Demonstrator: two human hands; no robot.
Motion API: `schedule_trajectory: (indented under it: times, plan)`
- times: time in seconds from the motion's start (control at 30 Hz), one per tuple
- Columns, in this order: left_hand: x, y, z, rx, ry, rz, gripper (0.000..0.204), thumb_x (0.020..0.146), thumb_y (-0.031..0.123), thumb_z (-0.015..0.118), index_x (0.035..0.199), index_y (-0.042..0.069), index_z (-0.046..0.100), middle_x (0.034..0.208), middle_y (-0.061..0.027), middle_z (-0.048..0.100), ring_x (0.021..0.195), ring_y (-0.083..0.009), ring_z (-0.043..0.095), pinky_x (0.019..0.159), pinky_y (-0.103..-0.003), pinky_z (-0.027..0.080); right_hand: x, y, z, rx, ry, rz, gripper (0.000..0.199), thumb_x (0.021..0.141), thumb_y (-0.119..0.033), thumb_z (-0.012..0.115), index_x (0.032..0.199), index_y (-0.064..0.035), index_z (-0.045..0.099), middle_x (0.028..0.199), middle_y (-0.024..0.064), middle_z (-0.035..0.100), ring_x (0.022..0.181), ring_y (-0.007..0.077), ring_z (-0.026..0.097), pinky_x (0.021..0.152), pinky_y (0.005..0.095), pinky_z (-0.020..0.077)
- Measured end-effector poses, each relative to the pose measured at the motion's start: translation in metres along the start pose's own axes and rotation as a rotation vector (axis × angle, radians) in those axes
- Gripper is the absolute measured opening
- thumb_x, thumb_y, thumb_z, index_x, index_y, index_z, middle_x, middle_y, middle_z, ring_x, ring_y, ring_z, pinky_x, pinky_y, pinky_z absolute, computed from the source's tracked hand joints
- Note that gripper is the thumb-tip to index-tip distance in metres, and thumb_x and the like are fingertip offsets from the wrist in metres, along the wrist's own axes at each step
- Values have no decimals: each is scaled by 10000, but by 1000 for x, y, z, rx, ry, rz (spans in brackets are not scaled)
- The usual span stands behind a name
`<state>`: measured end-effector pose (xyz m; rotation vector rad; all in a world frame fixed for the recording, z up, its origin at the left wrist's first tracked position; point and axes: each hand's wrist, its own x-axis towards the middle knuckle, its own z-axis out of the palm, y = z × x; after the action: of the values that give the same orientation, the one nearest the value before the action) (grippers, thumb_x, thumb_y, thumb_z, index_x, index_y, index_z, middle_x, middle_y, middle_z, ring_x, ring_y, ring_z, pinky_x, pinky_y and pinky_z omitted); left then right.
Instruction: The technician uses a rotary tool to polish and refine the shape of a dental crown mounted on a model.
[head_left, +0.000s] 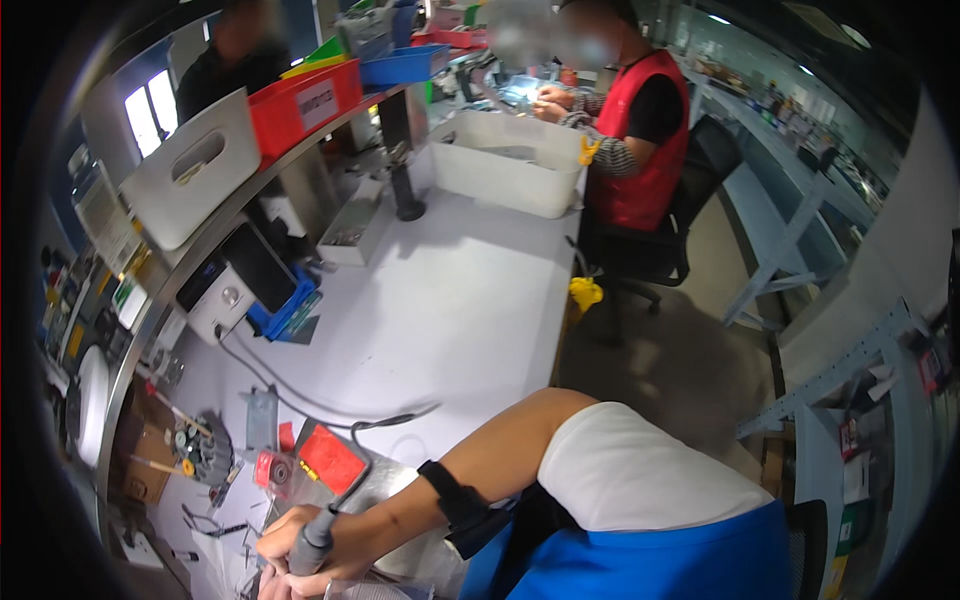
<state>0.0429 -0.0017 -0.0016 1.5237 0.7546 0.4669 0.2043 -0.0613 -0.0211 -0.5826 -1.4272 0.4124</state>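
Note:
Near the lower edge, my right hand (336, 548) is closed round a grey cylindrical handheld tool (314, 538); its working end is hidden. Just under it, part of my left hand (275, 586) shows, fingers bent together close to the tool. The lower edge cuts it off, and what it holds is not visible. Beside my right forearm lie a red pad in a dark tray (334, 459) and a small red-and-clear round container (272, 470). A clear plastic piece (380, 590) sits by my right wrist.
A white control box with a knob (222, 296) trails a dark cable (285, 392) across the white tabletop (440, 320). A round tool holder (203, 450) stands left. Bins, one red (305, 105), line the shelf. Beyond a white tub (505, 165), a seated person in a red vest (645, 150) works.

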Motion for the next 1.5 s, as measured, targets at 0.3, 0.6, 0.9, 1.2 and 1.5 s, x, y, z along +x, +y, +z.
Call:
schedule_trajectory:
  times: [0.3,0.6,0.9,1.2,1.5]
  plan:
    - [-31,0,-19,-86,106,-65,461,1025,140,523,1465,22,455,1503,-216,440,1354,-344,459,1141,-396,395,0,-3,-1,16,-73,81,224,770,-162,664,750,-18,493,715,116,563,686,296,591,617,384,439]
    - [-31,-9,-21,-179,113,-133,482,1032,150,509,1492,28,430,1542,-222,407,1391,-358,432,1166,-404,379,0,-14,-17,75,-3,343,198,786,-155,661,748,-10,531,698,97,589,652,209,591,598,342,447]
    - [-38,-25,-41,510,104,167,471,1038,202,509,1447,-24,450,1516,-225,418,1395,-363,414,1148,-409,407,14,-14,-26,272,149,384,137,835,-122,665,803,-33,567,775,56,628,748,130,618,665,299,475]
    - [-43,-3,-7,714,414,431,228,965,81,661,1166,-25,684,1146,-181,711,1025,-289,696,886,-370,584,13,-13,-19,186,120,316,175,877,-185,688,885,-40,590,823,44,624,756,114,579,677,295,457]
    - [-48,0,-6,299,282,269,254,976,22,627,1204,-86,614,1195,-231,675,1022,-289,695,841,-358,627,10,-11,-16,141,109,331,164,873,-184,687,882,-49,595,794,36,622,736,109,580,662,287,448]
